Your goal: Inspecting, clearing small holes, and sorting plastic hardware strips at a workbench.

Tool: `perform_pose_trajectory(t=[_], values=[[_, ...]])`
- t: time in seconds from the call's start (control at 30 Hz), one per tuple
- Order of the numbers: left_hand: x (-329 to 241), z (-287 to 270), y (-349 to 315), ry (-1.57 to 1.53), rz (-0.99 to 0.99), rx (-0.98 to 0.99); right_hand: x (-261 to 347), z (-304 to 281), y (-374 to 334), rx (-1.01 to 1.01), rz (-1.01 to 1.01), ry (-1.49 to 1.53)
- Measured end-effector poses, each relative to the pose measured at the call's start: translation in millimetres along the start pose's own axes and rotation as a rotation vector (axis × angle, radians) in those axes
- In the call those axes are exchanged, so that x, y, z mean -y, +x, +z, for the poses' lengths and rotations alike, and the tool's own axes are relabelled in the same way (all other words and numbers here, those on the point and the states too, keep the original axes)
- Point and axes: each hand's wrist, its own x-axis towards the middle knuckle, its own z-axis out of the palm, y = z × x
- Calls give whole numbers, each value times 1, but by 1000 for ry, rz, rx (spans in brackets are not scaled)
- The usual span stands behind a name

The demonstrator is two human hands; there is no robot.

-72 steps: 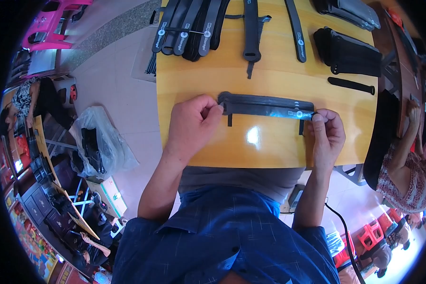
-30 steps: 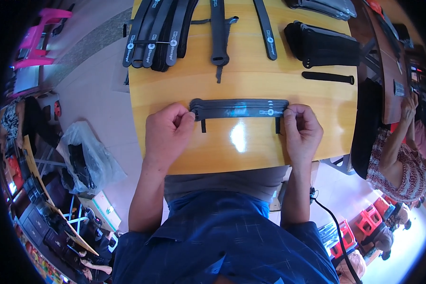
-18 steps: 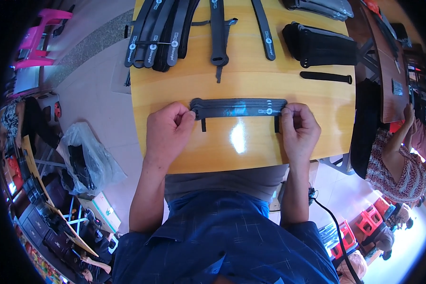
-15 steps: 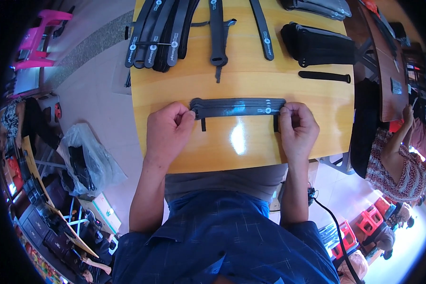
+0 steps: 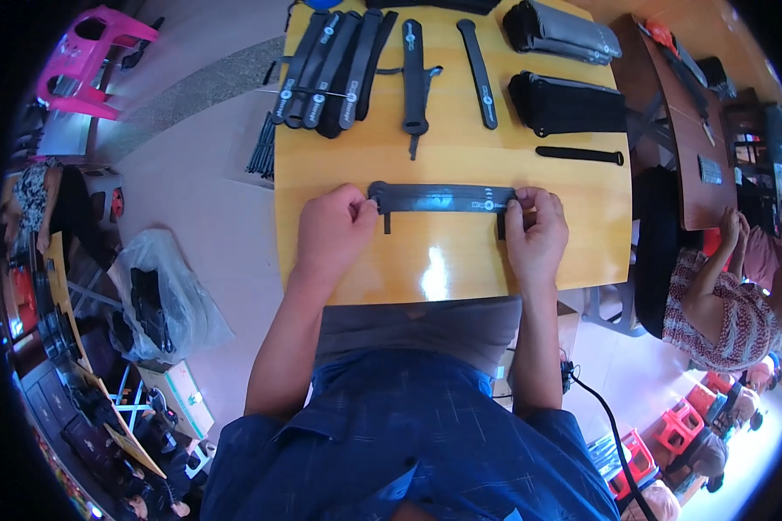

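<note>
A short stack of dark grey straps (image 5: 443, 199) lies crosswise near the front of the yellow table (image 5: 347, 282). My left hand (image 5: 337, 227) pinches the stack's left end, where rounded tips show. At the opposite end, my right hand (image 5: 537, 233) has thumb and fingers closed on the straps, beside pale printing. Narrow black tabs hang below the stack near both ends. Farther back lie a fanned bundle of grey straps (image 5: 337, 74), a strap with a thin band under it (image 5: 414, 78) and a single grey strap (image 5: 478, 74).
At the back right sit a folded grey strap pile (image 5: 565, 33) and a black strap pile (image 5: 569, 106), with one black strap (image 5: 579, 155) before them. A pink stool (image 5: 87, 65) and a clear plastic bag (image 5: 169, 295) are on the left. A co-worker (image 5: 725, 304) sits at right.
The view has shifted, so the table sits differently in the picture and more of its back shows. Both hands still hold the strap stack by its ends.
</note>
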Motion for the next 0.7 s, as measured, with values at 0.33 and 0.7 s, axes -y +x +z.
perform_pose_trajectory(t=[0.33,0.7], values=[[-20,1,-60,332,513,-146,29,6,-37,181,-433,-326],[-23,52,-54,344,662,88,20,23,-55,398,-483,-493]])
